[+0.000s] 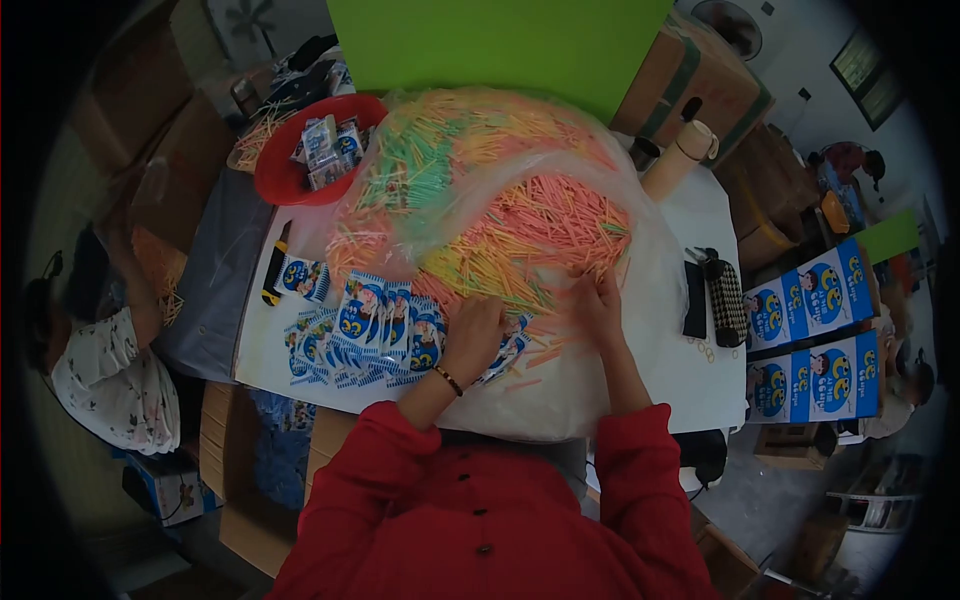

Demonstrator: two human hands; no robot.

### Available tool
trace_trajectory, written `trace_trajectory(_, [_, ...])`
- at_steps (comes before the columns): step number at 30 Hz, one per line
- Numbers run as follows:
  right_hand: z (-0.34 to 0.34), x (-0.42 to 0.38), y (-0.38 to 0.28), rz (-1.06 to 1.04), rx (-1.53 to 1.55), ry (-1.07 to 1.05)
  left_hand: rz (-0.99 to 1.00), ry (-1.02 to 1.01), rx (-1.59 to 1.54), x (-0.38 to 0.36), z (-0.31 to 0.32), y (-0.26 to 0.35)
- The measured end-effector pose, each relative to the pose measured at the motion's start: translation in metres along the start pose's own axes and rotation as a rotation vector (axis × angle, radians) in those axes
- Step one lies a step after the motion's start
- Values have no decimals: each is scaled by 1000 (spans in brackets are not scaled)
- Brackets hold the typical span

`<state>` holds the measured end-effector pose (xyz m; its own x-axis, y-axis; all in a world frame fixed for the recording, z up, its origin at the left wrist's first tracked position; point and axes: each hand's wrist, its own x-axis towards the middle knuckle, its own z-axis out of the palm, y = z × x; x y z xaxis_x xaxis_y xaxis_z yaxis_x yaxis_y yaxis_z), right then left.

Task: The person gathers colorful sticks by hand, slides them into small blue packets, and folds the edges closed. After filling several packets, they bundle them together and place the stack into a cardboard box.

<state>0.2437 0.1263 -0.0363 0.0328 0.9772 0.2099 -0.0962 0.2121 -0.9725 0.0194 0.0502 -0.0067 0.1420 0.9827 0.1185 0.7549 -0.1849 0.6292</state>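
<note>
left hand [476,334] curled by blue packets [362,312], right hand [599,304] half-closed at sticks [560,215], any hold unclear; bulky bag [645,235] ahead.

On the white flat table [720,395], the clear plastic bag [655,300] of thin multicoloured sticks [560,215] spans the middle, before the flat green panel [500,50]. The round red plastic bowl [268,178] is at the far left corner, the yellow-and-black cutter [275,265] along the left edge, flat blue-and-white plastic packets [365,320] near left, the checkered oblong pouch [727,305] by the right edge.
</note>
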Motion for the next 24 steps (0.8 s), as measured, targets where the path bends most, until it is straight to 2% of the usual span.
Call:
trace_trajectory(2, [1,-14,5,90,-283,-165,139,186,48,-3,10,-7])
trace_trajectory(6, [0,-10,1,206,-230,-154,226,243,73,-1,10,-17])
trace_trajectory(8, [-4,-5,-5,279,-2,26,124,139,-156,1,5,-21])
trace_trajectory(9, [-13,-2,-1,281,-3,26,123,138,-158,0,4,-22])
trace_trajectory(11, [-35,3,11,334,327,-14,-136,58,-983,-5,4,-24])
trace_trajectory(12, [-36,6,7,335,328,-18,-137,61,-982,-8,-4,-17])
trace_trajectory(14, [-34,12,-9,69,-245,40,-382,7,-1451,-15,-27,3])
trace_trajectory(15, [-33,15,-12,67,-243,44,-380,5,-1448,-18,-25,0])
trace_trajectory(17, [-30,17,-13,-272,-1090,-55,-438,-73,-1592,-28,-16,-10])
trace_trajectory(18, [-24,19,-13,-272,-1087,-51,-436,-75,-1588,-31,-14,-9])
trace_trajectory(20, [-11,24,-12,-341,-1237,-260,-476,-165,-1618,-34,-10,-3])
trace_trajectory(21, [-10,31,-3,-337,-1236,-262,-481,-165,-1618,-33,-10,0])
trace_trajectory(23, [-7,41,24,-372,-1539,-386,-481,-221,-1649,-36,-8,6])
trace_trajectory(24, [-5,40,21,-377,-1530,-384,-480,-215,-1640,-39,-9,7])
